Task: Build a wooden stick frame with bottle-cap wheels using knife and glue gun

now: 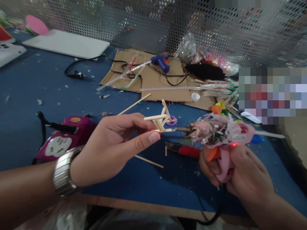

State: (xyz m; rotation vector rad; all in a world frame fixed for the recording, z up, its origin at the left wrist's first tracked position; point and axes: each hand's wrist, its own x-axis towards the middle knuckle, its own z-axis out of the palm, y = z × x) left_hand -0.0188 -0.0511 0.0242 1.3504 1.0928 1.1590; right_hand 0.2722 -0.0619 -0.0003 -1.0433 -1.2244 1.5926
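Observation:
Between thumb and fingers, my left hand (115,143) pinches a small frame of wooden sticks (159,121) joined at angles. My right hand (240,169) is wrapped round the handle of a pink glue gun (223,131), with fingers by its orange trigger. Strings and lumps of old glue coat the gun's front, and a clear glue stick (270,134) pokes out of its back. The nozzle tip meets, or nearly meets, the end of the frame's lowest stick. Below the gun lies a red-handled cutter (189,151), its blade pointing left. Loose sticks (150,161) lie under my left hand.
A purple power strip (64,137) with a black plug sits at the left. Farther back, a blue glue gun (160,62) rests on cardboard (165,94). Bottle caps (216,109) and bundled sticks lie at the right. A perforated metal panel (144,25) stands behind the blue table (48,89).

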